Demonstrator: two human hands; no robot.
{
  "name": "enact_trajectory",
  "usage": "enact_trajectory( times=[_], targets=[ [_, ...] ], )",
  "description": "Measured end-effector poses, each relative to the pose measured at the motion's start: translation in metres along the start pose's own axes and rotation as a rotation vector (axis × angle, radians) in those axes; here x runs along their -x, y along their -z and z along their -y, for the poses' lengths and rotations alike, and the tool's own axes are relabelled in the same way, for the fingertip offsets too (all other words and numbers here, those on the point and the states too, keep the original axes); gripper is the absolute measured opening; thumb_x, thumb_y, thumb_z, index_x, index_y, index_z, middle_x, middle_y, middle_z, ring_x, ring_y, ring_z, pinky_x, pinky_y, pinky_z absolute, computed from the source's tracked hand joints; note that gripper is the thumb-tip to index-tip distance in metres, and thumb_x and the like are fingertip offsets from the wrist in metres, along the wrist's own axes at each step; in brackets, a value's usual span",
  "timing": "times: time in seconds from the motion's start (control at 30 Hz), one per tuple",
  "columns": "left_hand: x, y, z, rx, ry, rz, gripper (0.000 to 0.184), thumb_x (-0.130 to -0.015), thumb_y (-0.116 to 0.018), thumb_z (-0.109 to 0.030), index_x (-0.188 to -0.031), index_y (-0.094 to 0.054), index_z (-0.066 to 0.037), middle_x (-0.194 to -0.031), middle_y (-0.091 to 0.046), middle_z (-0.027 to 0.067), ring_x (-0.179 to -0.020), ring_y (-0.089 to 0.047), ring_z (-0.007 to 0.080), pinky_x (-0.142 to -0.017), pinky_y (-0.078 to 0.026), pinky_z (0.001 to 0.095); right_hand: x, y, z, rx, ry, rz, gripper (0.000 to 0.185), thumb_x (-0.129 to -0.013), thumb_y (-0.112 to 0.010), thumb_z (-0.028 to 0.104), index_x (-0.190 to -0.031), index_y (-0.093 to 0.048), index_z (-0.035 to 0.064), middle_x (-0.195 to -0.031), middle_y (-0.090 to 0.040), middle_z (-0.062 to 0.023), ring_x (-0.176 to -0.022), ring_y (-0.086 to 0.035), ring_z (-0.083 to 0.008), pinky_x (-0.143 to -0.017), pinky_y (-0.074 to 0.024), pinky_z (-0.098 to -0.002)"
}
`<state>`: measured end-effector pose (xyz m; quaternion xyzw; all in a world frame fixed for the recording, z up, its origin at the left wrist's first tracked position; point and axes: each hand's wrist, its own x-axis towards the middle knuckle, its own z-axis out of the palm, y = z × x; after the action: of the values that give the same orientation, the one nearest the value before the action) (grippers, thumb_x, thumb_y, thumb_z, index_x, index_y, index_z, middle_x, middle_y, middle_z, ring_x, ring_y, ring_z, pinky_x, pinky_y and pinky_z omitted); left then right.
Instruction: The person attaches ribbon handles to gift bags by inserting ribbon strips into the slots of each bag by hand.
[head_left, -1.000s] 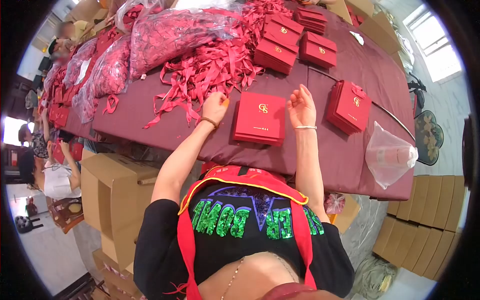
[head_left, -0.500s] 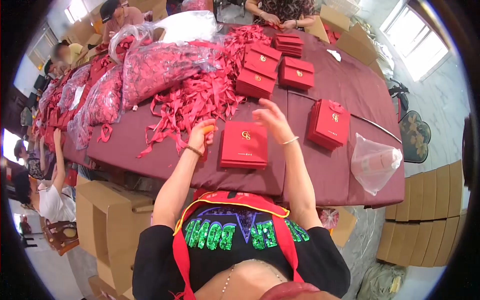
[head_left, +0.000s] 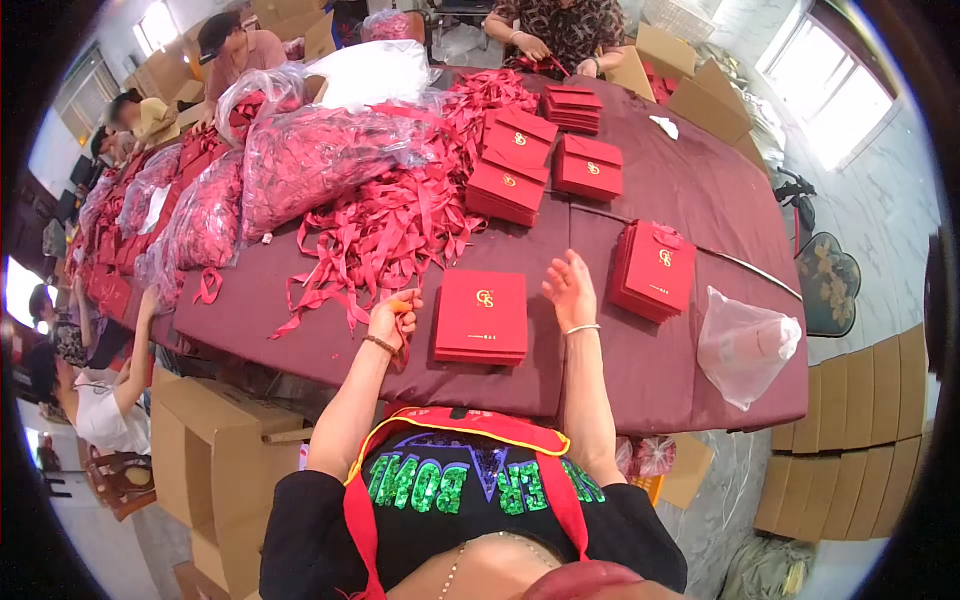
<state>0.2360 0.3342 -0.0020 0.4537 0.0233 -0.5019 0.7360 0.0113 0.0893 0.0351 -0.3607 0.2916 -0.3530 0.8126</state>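
Note:
A small stack of red boxes or bags with a gold logo [head_left: 481,316] lies near the front edge of the cloth-covered table. Just left of it, my left hand [head_left: 392,318] is closed on a red ribbon [head_left: 404,345] that hangs below the fingers; something orange covers one finger. To the right of the stack, my right hand [head_left: 571,292] is raised with its fingers out, apart from the stack and holding nothing. Beyond my left hand spreads a heap of loose red ribbons [head_left: 400,225].
More red stacks stand at the back [head_left: 589,167] and right [head_left: 653,270]. A plastic bag [head_left: 745,350] sits at the right edge. Filled clear bags [head_left: 320,160] lie at left. Several people work around the table. Cartons [head_left: 215,460] stand at lower left.
The view has shifted, bringing the people across the table into sight. My left hand now shows a ribbon hanging from it. My right hand rose over the stack's right edge, then moved back to its right.

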Motion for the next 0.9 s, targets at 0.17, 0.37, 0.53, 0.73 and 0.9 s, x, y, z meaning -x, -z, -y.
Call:
enact_trajectory(
  times=[0.17, 0.37, 0.53, 0.73, 0.9],
  targets=[
    [-0.013, -0.008, 0.017, -0.036, 0.011, -0.163, 0.032, -0.081, -0.043, 0.002, -0.110, -0.057, -0.001, -0.077, -0.058, 0.0038, -0.047, -0.043, 0.0088, -0.040, -0.033, 0.0213, 0.003, -0.019, -0.028, 0.361, -0.043, 0.013, 0.063, -0.084, -0.064, 0.038, -0.135, -0.038, 0.0114, -0.131, -0.045, -0.0100, -0.122, -0.041, -0.0195, -0.100, -0.0331, -0.0383],
    [-0.026, -0.024, 0.058, -0.997, -0.468, -0.375, 0.024, -0.085, -0.052, -0.005, -0.106, -0.061, 0.003, -0.095, -0.067, 0.0121, -0.088, -0.062, 0.0187, -0.076, -0.048, 0.0275, 0.007, -0.020, -0.061, 0.577, -0.061, 0.213, 0.095, -0.066, -0.080, 0.019, -0.141, -0.024, 0.0031, -0.137, -0.036, -0.0191, -0.124, -0.040, -0.0272, -0.101, -0.0369, -0.0367],
    [-0.003, -0.033, 0.073, -1.072, -0.549, -0.310, 0.022, -0.085, -0.053, -0.011, -0.103, -0.062, -0.001, -0.097, -0.066, 0.0146, -0.094, -0.062, 0.0270, -0.082, -0.047, 0.0355, 0.035, 0.001, -0.059, 0.660, -0.055, 0.121, 0.090, -0.064, -0.079, 0.010, -0.138, -0.029, 0.0020, -0.133, -0.038, -0.0177, -0.121, -0.043, -0.0271, -0.099, -0.0397, -0.0354],
    [0.024, -0.015, 0.096, -0.467, -0.148, -0.094, 0.024, -0.089, -0.047, -0.005, -0.110, -0.058, -0.007, -0.077, -0.058, 0.0050, -0.061, -0.051, 0.0099, -0.052, -0.042, 0.0216, 0.093, 0.026, -0.070, 0.579, -0.137, 0.100, 0.087, -0.065, -0.077, 0.007, -0.138, -0.031, 0.0042, -0.134, -0.035, -0.0156, -0.123, -0.040, -0.0273, -0.099, -0.0390, -0.0379],
    [0.030, -0.026, 0.065, -0.679, -0.292, -0.204, 0.029, -0.088, -0.046, -0.004, -0.115, -0.055, -0.006, -0.078, -0.058, 0.0035, -0.058, -0.049, 0.0067, -0.049, -0.039, 0.0196, 0.094, 0.020, -0.043, 1.462, 0.214, 0.113, 0.088, -0.067, -0.078, 0.028, -0.139, -0.031, 0.0090, -0.144, -0.021, -0.0203, -0.127, -0.034, -0.0359, -0.102, -0.0353, -0.0431]
  ],
)
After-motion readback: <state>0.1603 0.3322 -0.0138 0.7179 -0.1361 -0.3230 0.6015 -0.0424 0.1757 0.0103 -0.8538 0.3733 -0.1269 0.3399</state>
